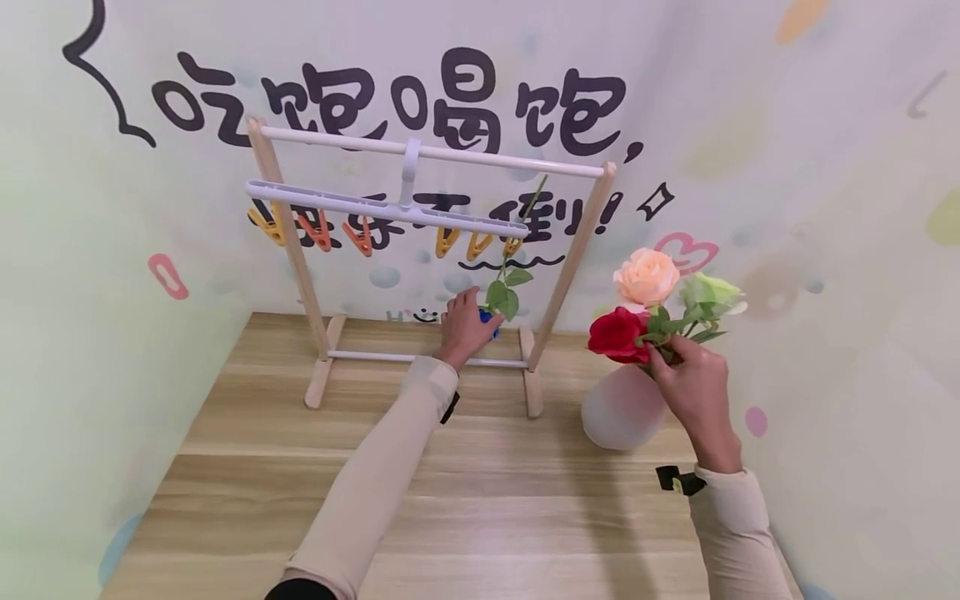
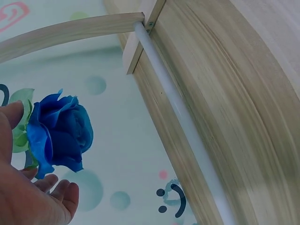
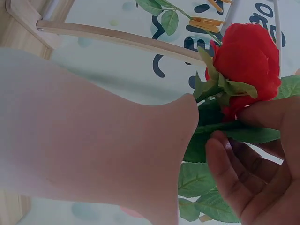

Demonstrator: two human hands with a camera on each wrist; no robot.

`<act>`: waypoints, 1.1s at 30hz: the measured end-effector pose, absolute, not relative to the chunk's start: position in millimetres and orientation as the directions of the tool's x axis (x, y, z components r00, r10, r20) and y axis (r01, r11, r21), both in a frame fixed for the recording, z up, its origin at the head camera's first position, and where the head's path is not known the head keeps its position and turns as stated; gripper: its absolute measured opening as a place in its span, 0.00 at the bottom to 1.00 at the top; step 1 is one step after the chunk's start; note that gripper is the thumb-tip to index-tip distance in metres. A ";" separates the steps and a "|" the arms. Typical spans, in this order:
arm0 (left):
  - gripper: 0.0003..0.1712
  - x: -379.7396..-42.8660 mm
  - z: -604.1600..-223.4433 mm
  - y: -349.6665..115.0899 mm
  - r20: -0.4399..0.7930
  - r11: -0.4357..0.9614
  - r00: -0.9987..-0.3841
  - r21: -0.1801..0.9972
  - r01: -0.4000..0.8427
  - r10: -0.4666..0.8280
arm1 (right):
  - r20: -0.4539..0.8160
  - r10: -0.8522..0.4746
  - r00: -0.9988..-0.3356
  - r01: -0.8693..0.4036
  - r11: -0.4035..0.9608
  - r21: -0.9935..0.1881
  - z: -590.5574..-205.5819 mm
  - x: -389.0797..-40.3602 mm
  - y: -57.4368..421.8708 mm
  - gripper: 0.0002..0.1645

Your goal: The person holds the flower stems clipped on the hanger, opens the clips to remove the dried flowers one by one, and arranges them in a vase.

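Observation:
A blue rose (image 2: 61, 131) hangs bloom-down from a clothespin (image 1: 512, 247) on the hanger, its green stem running up past the bar. My left hand (image 1: 467, 329) cups it, thumb at the green base and the other fingers curled at the lower petals. On the right, my right hand (image 1: 693, 387) pinches green stems and leaves just above the mouth of a pale vase (image 3: 103, 140). Close to its thumb is a red rose (image 3: 248, 61). A peach rose (image 1: 647, 277) and a pale green flower (image 1: 711, 297) rise behind it from the same vase.
A wooden rack (image 1: 573, 267) with a white top rod (image 1: 510, 158) and low crossbar (image 2: 176, 108) stands at the table's back. From the rod hangs a lilac hanger (image 1: 337, 202) with several yellow and orange clothespins (image 1: 358, 237). A printed backdrop (image 1: 825, 167) rises behind the wood-grain table (image 1: 450, 508).

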State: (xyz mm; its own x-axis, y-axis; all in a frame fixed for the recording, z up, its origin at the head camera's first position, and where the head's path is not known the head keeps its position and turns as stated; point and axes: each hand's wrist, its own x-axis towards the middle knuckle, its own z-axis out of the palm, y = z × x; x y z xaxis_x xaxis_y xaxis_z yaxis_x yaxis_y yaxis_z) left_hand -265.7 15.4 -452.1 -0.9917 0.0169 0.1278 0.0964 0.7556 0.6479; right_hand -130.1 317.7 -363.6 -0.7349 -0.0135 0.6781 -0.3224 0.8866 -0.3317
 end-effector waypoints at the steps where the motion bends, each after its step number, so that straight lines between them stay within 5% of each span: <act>1: 0.44 -266.2 -452.5 15.1 0.129 0.754 -0.992 0.650 0.094 0.013 | 0.665 -0.016 -0.746 -0.316 0.888 -0.333 -363.6 -129.5 317.4 0.06; 18: 0.28 -265.2 -458.4 13.8 0.132 0.762 -0.991 0.642 0.089 0.005 | 0.376 -0.115 -0.919 -0.242 0.919 -0.311 -357.5 -127.4 330.1 0.10; 26: 0.25 -262.6 -461.4 14.0 0.134 0.768 -0.991 0.632 0.108 0.029 | 0.255 -0.219 -0.942 -0.304 0.880 -0.366 -353.6 -124.5 342.9 0.12; 33: 0.23 -260.2 -466.2 16.3 0.145 0.758 -0.988 0.639 0.129 0.046 | 0.232 -0.182 -0.956 -0.263 0.881 -0.392 -353.4 -118.8 339.5 0.15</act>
State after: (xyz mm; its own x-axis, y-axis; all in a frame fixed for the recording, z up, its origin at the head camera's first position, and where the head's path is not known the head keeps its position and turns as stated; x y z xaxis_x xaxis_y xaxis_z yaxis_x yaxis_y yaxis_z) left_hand -260.2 16.3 -466.2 -0.9884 0.0464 0.1447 0.1292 0.7579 0.6395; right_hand -118.8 339.5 -353.4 -0.9555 -0.1816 0.2324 -0.2630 0.8815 -0.3922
